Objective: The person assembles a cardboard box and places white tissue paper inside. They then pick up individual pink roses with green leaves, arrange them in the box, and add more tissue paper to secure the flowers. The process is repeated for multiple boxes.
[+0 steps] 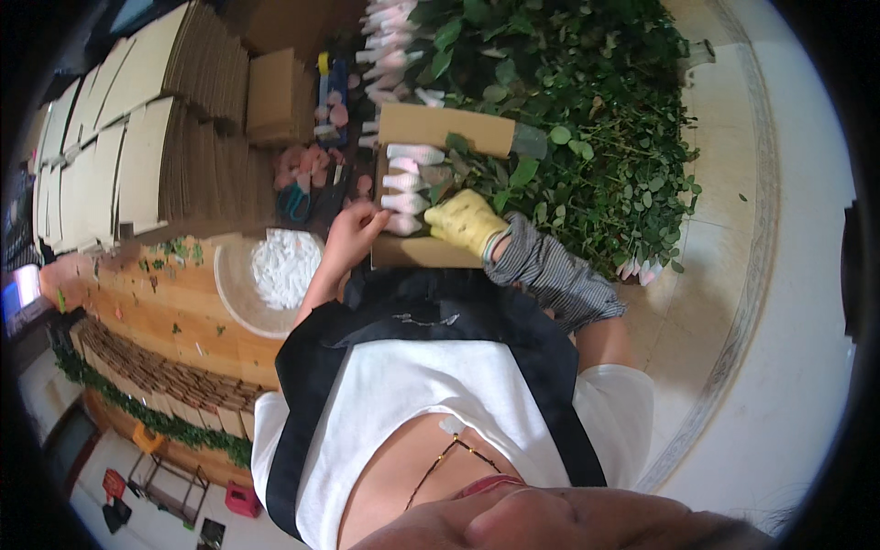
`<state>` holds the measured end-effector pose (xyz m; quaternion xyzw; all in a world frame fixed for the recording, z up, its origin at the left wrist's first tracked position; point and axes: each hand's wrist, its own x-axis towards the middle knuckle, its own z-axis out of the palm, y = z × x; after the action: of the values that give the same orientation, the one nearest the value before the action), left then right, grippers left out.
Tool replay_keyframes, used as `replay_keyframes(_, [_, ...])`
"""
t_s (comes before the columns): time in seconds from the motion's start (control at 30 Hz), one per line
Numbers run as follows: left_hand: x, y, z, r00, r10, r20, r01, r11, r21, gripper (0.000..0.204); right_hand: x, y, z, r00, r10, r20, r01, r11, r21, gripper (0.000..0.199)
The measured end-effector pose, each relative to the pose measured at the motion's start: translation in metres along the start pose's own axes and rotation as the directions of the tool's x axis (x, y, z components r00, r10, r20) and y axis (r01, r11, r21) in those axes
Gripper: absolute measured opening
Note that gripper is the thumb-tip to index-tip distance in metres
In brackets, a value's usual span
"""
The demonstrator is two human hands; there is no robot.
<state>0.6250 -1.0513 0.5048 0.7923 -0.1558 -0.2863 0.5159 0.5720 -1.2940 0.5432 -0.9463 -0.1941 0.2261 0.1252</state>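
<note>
Several pale pink roses in white mesh sleeves, among them a sleeved rose (402, 224) nearest me, lie side by side on a cardboard wrapper (426, 253). My left hand (356, 235) is bare, its fingers pinched at the flower end of this nearest rose. On the other side, my right hand (466, 223), in a stained yellow glove, is curled closed at the base of the same rose, where its stem begins. The stem inside the glove is hidden. Leaves (522, 172) stick out to the right of the sleeved heads. The wrapper's far flap (446, 128) stands up behind them.
A large heap of leafy stems (587, 119) fills the far right. Stacked flat cardboard (147, 165) stands left. Near my left arm is a bowl of white sleeves (286, 269); blue-handled scissors (295, 203) and loose pink petals (307, 165) lie beyond it.
</note>
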Motion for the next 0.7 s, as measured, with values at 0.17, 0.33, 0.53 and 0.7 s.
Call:
replay_keyframes(0.17, [-0.015,-0.011,-0.004,0.922,0.068,-0.381,-0.141,0.975,-0.169,0.021,0.004,-0.003,0.026,0.997,0.067,-0.049,-0.078,0.96,-0.27,0.013])
replay_keyframes(0.33, [-0.007,0.027,-0.06,0.842,0.27,-0.467,-0.33,0.943,-0.05,0.016,-0.016,0.011,-0.034,0.999,-0.041,-0.033,0.051,0.921,0.386,0.027])
replay_keyframes(0.53, [0.018,0.031,0.011,0.997,0.014,-0.073,0.013,0.937,0.348,0.03,0.019,0.015,0.007,0.988,0.146,-0.054,-0.149,0.988,-0.049,0.027])
replay_keyframes(0.7, [0.023,0.011,0.022,0.967,0.204,-0.155,-0.182,0.973,0.14,0.019,0.016,0.014,0.024,0.965,0.185,-0.188,-0.21,0.97,-0.122,0.012])
